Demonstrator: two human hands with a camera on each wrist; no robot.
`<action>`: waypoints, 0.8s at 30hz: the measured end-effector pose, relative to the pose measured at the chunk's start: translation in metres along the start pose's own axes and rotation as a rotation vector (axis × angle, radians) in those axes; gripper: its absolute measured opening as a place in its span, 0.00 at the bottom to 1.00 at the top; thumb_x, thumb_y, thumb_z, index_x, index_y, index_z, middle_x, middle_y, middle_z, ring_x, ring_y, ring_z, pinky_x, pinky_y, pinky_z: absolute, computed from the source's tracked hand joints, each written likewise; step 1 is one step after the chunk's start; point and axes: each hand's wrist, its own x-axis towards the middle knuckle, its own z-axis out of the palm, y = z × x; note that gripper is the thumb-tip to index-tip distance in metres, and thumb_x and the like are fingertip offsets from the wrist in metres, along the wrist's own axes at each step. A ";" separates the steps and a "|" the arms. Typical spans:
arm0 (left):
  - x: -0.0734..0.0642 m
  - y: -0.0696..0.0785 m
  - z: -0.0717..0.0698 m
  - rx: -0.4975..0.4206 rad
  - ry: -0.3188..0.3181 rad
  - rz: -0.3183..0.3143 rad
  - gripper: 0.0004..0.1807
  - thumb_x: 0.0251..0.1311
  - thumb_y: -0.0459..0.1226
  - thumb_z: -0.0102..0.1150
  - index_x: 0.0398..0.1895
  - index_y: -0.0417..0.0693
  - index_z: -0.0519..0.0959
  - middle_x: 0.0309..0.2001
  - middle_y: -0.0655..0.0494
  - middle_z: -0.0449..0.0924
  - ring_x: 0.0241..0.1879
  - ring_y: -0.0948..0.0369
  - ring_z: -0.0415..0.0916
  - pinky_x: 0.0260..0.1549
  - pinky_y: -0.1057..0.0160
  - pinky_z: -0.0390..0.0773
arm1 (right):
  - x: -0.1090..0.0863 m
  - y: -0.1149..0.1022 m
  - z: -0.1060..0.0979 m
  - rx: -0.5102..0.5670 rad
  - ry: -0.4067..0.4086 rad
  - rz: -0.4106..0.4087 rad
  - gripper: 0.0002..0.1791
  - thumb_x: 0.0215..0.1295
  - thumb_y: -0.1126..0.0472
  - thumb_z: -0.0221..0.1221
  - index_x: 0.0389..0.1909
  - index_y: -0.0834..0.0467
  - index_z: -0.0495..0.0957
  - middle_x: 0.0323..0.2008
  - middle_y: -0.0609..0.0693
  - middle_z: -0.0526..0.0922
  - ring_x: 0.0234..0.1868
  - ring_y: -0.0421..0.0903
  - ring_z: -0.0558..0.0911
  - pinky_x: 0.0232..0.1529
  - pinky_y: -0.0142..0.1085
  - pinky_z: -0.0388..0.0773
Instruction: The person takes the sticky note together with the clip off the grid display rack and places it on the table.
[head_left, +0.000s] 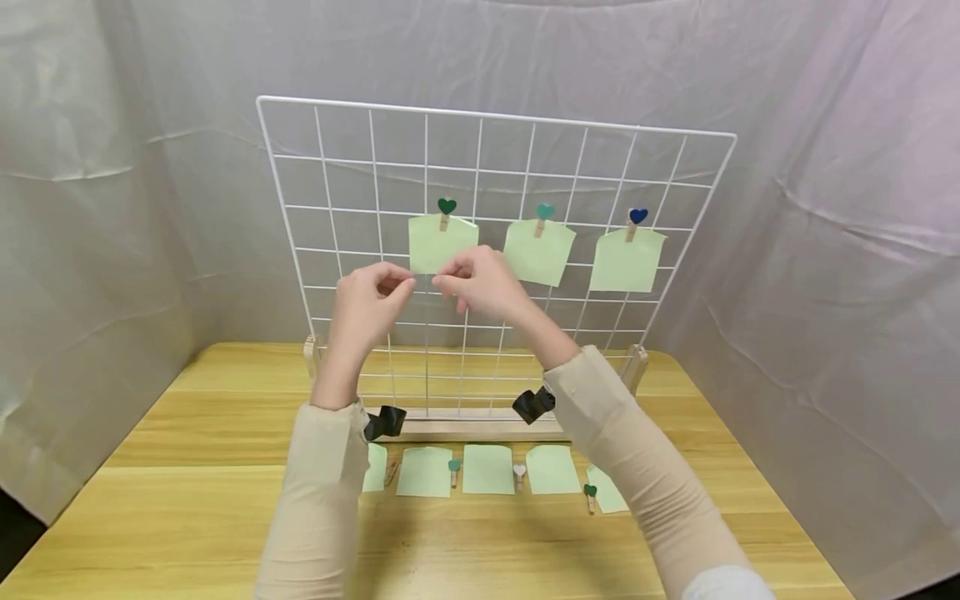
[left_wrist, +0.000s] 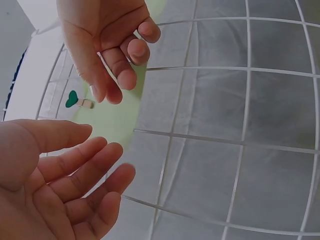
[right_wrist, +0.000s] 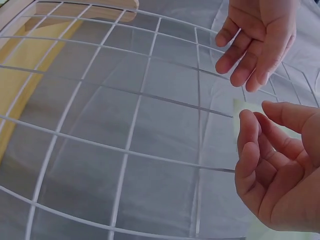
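Note:
My left hand (head_left: 366,307) and right hand (head_left: 486,283) face each other just below a pale green sticky note (head_left: 438,242), with a small gap between their fingertips. Neither holds anything; in the left wrist view the left fingers (left_wrist: 80,175) are loosely bent, and in the right wrist view the right hand (right_wrist: 280,170) curves with thumb and index finger apart. The note hangs on a white wire grid (head_left: 341,179) from a clothespin with a dark green heart (head_left: 447,206). Two more notes hang to its right, under a teal heart clothespin (head_left: 544,212) and a blue one (head_left: 637,217).
The grid stands in a wooden base (head_left: 480,430) on the wooden table (head_left: 187,500). In front of it lies a row of several green notes (head_left: 487,469), with clothespins between them, including a white heart one (head_left: 519,475). Grey curtains (head_left: 187,100) surround the table.

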 end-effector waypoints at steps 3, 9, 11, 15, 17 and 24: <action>0.002 0.002 -0.002 0.002 0.021 -0.001 0.10 0.56 0.35 0.54 0.35 0.37 0.80 0.31 0.46 0.80 0.34 0.54 0.76 0.36 0.57 0.73 | 0.001 -0.006 -0.003 -0.004 0.004 -0.009 0.07 0.58 0.61 0.57 0.30 0.60 0.81 0.19 0.50 0.80 0.15 0.46 0.76 0.14 0.30 0.66; 0.006 0.007 -0.006 -0.015 0.049 0.005 0.09 0.56 0.34 0.54 0.35 0.36 0.80 0.32 0.45 0.80 0.35 0.53 0.75 0.37 0.56 0.72 | 0.006 -0.017 -0.008 -0.001 0.014 -0.020 0.07 0.58 0.62 0.56 0.31 0.61 0.81 0.21 0.52 0.81 0.15 0.46 0.76 0.13 0.29 0.66; 0.007 0.008 -0.007 -0.017 0.050 0.005 0.10 0.56 0.34 0.53 0.35 0.36 0.80 0.32 0.45 0.80 0.35 0.53 0.75 0.38 0.56 0.72 | 0.008 -0.021 -0.009 -0.009 0.019 -0.021 0.07 0.59 0.62 0.56 0.31 0.61 0.80 0.21 0.52 0.81 0.15 0.48 0.76 0.13 0.29 0.66; 0.009 0.010 -0.009 -0.017 0.058 0.007 0.10 0.56 0.34 0.53 0.34 0.36 0.80 0.31 0.46 0.80 0.35 0.54 0.75 0.37 0.57 0.72 | 0.011 -0.026 -0.012 -0.013 0.041 -0.021 0.07 0.59 0.61 0.56 0.31 0.62 0.80 0.22 0.53 0.81 0.15 0.48 0.76 0.14 0.28 0.67; 0.010 0.011 -0.010 -0.018 0.069 0.012 0.10 0.56 0.35 0.53 0.33 0.37 0.80 0.31 0.46 0.80 0.34 0.55 0.75 0.36 0.58 0.72 | 0.013 -0.028 -0.013 -0.008 0.059 -0.022 0.07 0.59 0.62 0.57 0.30 0.62 0.79 0.22 0.53 0.80 0.14 0.47 0.75 0.14 0.28 0.66; 0.014 0.014 -0.012 -0.032 0.095 0.018 0.09 0.56 0.34 0.52 0.32 0.37 0.80 0.30 0.47 0.80 0.33 0.56 0.74 0.35 0.59 0.71 | 0.018 -0.031 -0.017 0.029 0.132 -0.055 0.06 0.59 0.62 0.57 0.30 0.62 0.79 0.21 0.55 0.80 0.14 0.49 0.76 0.13 0.28 0.67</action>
